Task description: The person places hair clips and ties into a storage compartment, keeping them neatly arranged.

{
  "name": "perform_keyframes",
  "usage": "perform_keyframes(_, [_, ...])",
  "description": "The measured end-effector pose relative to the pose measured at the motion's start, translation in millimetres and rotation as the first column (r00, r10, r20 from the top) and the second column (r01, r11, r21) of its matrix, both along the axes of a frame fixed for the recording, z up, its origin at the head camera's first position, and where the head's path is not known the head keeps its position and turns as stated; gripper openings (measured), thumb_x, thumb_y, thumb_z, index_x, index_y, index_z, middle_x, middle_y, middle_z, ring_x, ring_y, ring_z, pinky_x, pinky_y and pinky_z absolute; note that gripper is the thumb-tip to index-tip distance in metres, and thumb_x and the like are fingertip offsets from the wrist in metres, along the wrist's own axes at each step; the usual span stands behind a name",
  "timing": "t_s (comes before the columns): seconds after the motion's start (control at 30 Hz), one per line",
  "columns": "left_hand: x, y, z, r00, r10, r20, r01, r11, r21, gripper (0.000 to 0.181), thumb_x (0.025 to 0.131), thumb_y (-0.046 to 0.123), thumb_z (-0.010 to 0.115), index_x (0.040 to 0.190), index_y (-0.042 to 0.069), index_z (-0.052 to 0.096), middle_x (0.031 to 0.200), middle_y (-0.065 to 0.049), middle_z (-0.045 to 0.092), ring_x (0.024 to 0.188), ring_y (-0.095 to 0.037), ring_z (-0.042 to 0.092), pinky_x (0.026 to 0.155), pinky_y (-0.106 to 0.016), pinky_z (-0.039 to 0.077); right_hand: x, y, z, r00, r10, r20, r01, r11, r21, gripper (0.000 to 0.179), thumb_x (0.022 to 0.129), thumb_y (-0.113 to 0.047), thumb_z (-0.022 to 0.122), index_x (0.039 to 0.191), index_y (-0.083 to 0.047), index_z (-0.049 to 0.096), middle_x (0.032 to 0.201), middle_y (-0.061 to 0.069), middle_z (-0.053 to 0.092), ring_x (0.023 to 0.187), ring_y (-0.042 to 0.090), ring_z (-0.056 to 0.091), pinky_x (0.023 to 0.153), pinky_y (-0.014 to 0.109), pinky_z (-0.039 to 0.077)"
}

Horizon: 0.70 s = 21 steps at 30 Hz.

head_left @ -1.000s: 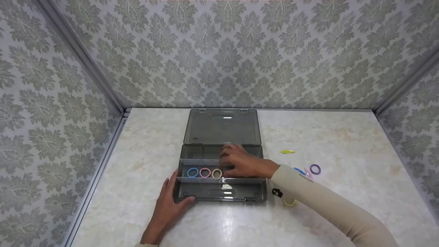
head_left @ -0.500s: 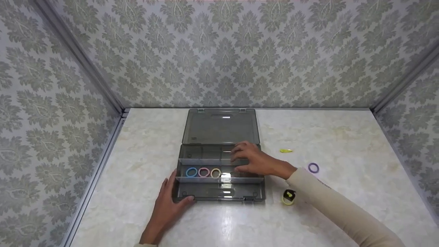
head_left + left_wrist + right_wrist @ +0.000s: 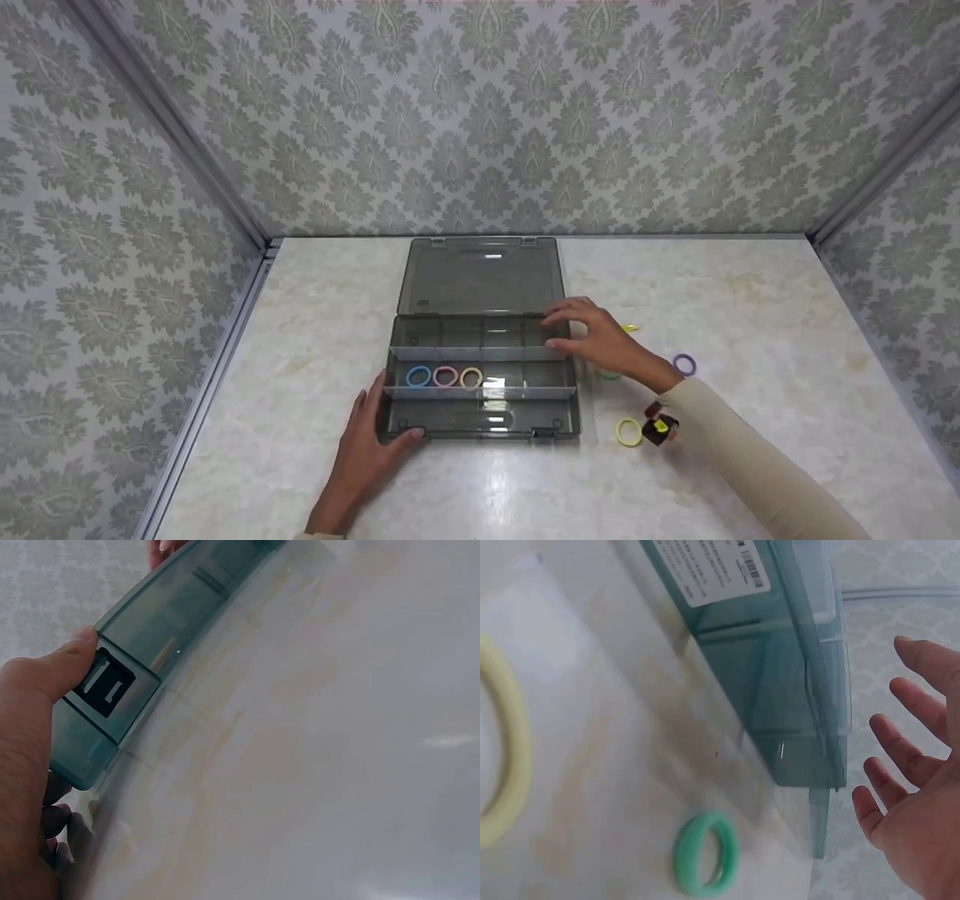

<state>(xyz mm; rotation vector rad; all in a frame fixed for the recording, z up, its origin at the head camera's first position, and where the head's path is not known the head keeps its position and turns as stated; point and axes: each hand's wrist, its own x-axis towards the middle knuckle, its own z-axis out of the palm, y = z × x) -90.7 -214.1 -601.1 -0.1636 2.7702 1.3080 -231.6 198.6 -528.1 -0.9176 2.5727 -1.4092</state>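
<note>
A smoky see-through plastic organizer box (image 3: 480, 435) lies with its lid (image 3: 480, 277) folded back. My left hand (image 3: 371, 442) grips its front left corner, thumb on the front wall and fingers along the side. In the middle row sit three hair ties: blue (image 3: 418, 376), pink (image 3: 445, 376) and pale yellow (image 3: 471, 379). My right hand (image 3: 604, 341) hovers over the box's right edge, fingers apart and holding nothing. Below it on the table is a green hair tie (image 3: 705, 853), partly hidden in the head view.
Right of the box lie a yellow hair tie (image 3: 628, 433), a purple hair tie (image 3: 684, 365) and a yellow hair clip (image 3: 632, 328), partly covered by the right hand. A small dark device (image 3: 660, 429) appears by the right forearm. Patterned walls (image 3: 480, 112) enclose the table.
My right hand has come out of the box's middle row and moved right to its edge. The pale yellow hair tie stays inside. My left hand has kept its place.
</note>
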Motion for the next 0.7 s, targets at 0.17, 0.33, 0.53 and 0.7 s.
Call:
perform_keyframes(0.17, [-0.4, 0.3, 0.5, 1.000, 0.004, 0.008, -0.004, 1.000, 0.005, 0.118, 0.088, 0.072, 0.082, 0.178, 0.030, 0.019, 0.182, -0.016, 0.025, 0.167, -0.052, 0.011, 0.129, -0.076, 0.020, 5.9, 18, -8.4, 0.993, -0.106, 0.052, 0.109, 0.992, -0.059, 0.038, 0.101, -0.021, 0.085, 0.134, -0.005, 0.076, 0.142, 0.008, 0.069, 0.138, 0.031, 0.057, 0.115, 0.066, 0.047])
perform_keyframes(0.33, [-0.5, 1.0, -0.4, 1.000, 0.002, -0.017, -0.003, 1.000, -0.008, 0.117, 0.089, 0.070, 0.082, 0.178, 0.027, 0.020, 0.181, -0.017, 0.026, 0.167, -0.053, 0.012, 0.129, -0.075, 0.021, 12.6, 35, -15.8, 0.984, -0.157, 0.085, 0.164, 0.983, -0.082, 0.036, 0.102, -0.019, 0.083, 0.134, -0.005, 0.076, 0.139, 0.007, 0.070, 0.135, 0.030, 0.060, 0.113, 0.065, 0.048])
perform_keyframes(0.53, [0.3, 0.5, -2.5, 0.999, 0.005, -0.042, -0.006, 1.000, -0.024, 0.116, 0.090, 0.068, 0.082, 0.178, 0.026, 0.020, 0.181, -0.016, 0.027, 0.166, -0.053, 0.014, 0.128, -0.075, 0.022, 20.3, 53, -31.2, 0.979, -0.187, 0.084, 0.192, 0.980, -0.058, 0.034, 0.102, -0.019, 0.084, 0.131, -0.004, 0.077, 0.136, 0.007, 0.071, 0.130, 0.032, 0.062, 0.111, 0.061, 0.051])
perform_keyframes(0.7, [0.3, 0.7, -1.7, 1.000, 0.006, -0.025, -0.007, 1.000, -0.023, 0.117, 0.089, 0.070, 0.082, 0.178, 0.027, 0.020, 0.181, -0.015, 0.026, 0.166, -0.053, 0.013, 0.129, -0.074, 0.021, 30.3, 65, -44.0, 0.976, -0.209, 0.060, 0.210, 0.977, -0.023, 0.032, 0.099, -0.016, 0.086, 0.129, -0.006, 0.079, 0.135, 0.006, 0.072, 0.129, 0.027, 0.058, 0.109, 0.048, 0.049])
